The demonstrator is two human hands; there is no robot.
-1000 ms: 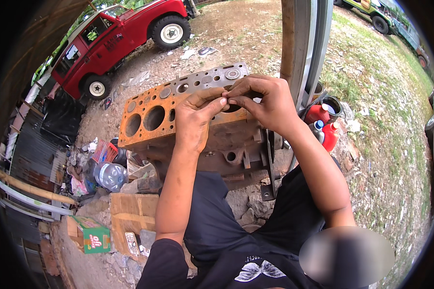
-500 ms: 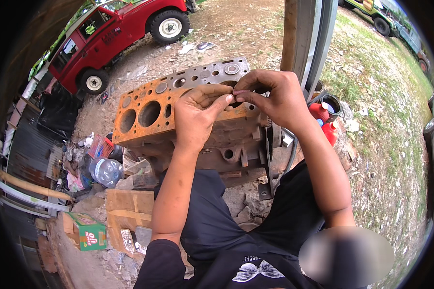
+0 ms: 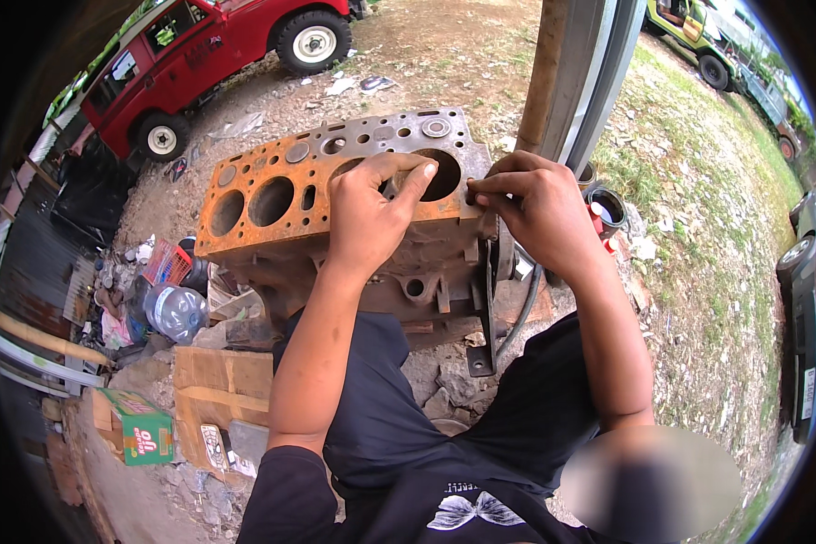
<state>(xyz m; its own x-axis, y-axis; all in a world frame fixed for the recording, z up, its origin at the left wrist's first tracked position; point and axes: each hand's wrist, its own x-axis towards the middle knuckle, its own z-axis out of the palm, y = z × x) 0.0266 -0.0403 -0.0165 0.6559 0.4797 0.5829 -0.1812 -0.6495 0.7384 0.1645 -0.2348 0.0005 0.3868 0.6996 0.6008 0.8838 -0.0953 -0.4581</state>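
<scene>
A rusty engine block (image 3: 335,258) stands before me, its flat top with the round cylinder bores facing up. My left hand (image 3: 372,204) hovers over the block's top, beside the rightmost large bore (image 3: 442,177). Its thumb and forefinger are pinched together; whatever they hold is too small to make out. At the block's right front corner, my right hand (image 3: 539,204) is closed too, fingertips and thumb together low over the surface. Something small and dark shows at those fingertips, but its kind is unclear. The hands are apart, and the left one hides part of a middle bore.
A metal and wood post (image 3: 576,82) rises just beyond my right hand. Right of the block are a black bucket (image 3: 609,208) and a dark hose (image 3: 522,317). Flattened cardboard (image 3: 218,381), a green box (image 3: 140,431) and a large plastic bottle (image 3: 177,310) lie left. A red vehicle (image 3: 199,68) stands behind.
Half a second ago my hands met over the right bore with a small brownish piece between their fingertips. They have separated: my right hand moved right and down to the block's corner.
</scene>
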